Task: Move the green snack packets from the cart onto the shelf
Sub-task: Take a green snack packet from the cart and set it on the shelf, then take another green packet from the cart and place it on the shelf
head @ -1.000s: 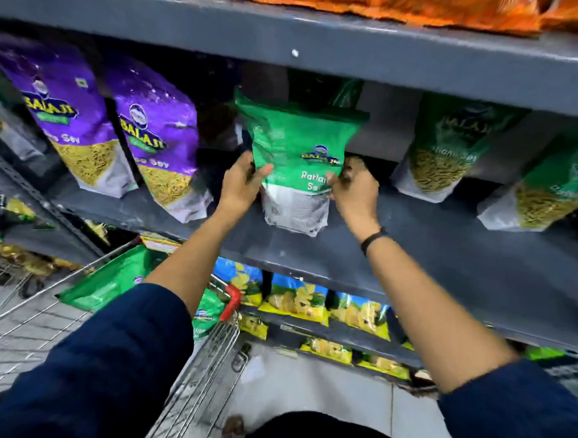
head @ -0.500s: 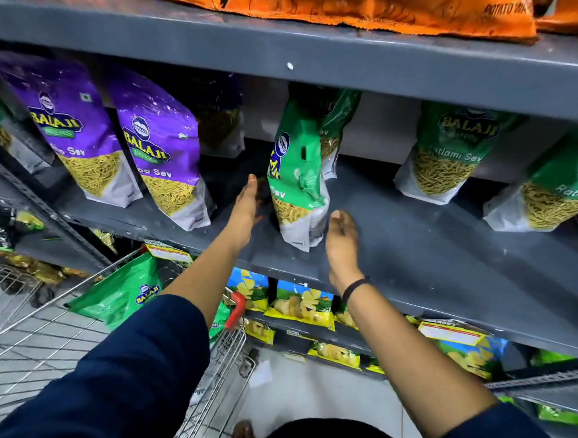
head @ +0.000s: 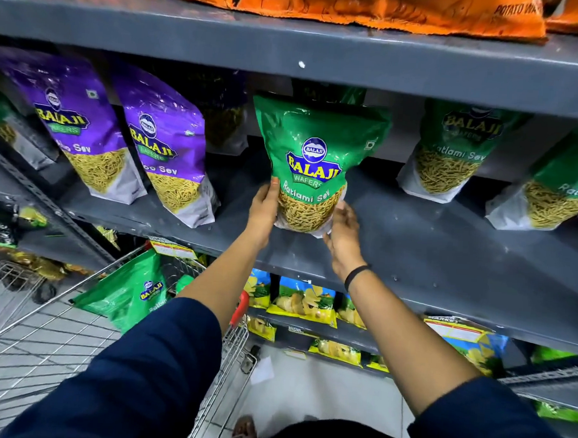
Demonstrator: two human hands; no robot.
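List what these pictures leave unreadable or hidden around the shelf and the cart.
Head view only:
- Green packet behind the held Ratlami Sev packet: mostly covered by it, label unreadable.
- Cart packet: name cut off by the left sleeve.
- Orange bags: tops cropped by the upper edge.
- Dark packet: shadowed, label illegible.

Grey metal shelving (head: 447,247), pale tiled floor (head: 322,394), slotted upright (head: 47,202), dim overhead light

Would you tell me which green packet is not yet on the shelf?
The green packet in the cart, lying tilted against the wire cart; the others stand on the grey shelf.
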